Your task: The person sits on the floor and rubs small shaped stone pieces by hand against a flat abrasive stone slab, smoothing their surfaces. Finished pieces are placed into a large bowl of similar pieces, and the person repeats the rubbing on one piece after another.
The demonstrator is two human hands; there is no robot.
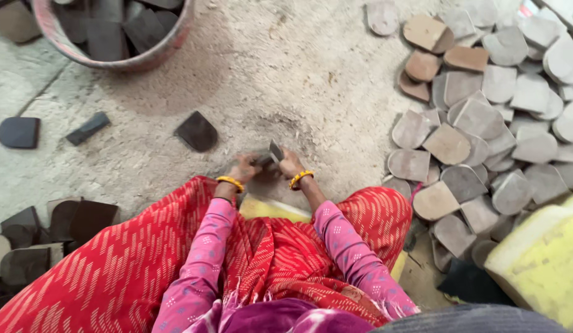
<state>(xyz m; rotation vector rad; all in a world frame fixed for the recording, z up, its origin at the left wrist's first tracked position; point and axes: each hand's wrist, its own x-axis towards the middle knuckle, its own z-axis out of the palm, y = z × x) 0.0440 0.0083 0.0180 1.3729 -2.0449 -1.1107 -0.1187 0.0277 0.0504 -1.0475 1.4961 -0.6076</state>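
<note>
Both my hands meet low over the sandy floor, just in front of my knees. My left hand (244, 168) and my right hand (290, 164) together grip one small dark wedge-shaped piece (275, 151), tilted on edge between them. Pink sleeves and yellow bangles cover my wrists. Red patterned cloth (120, 259) drapes over my lap. A pale yellow pad (271, 209) shows under my forearms.
A large heap of grey and brown wedge pieces (484, 117) lies at the right. A round tub (120, 31) with dark pieces stands top left. Loose dark pieces (197, 131) lie on the floor, more stacked at lower left (46, 237). A yellow foam block (539, 265) sits bottom right.
</note>
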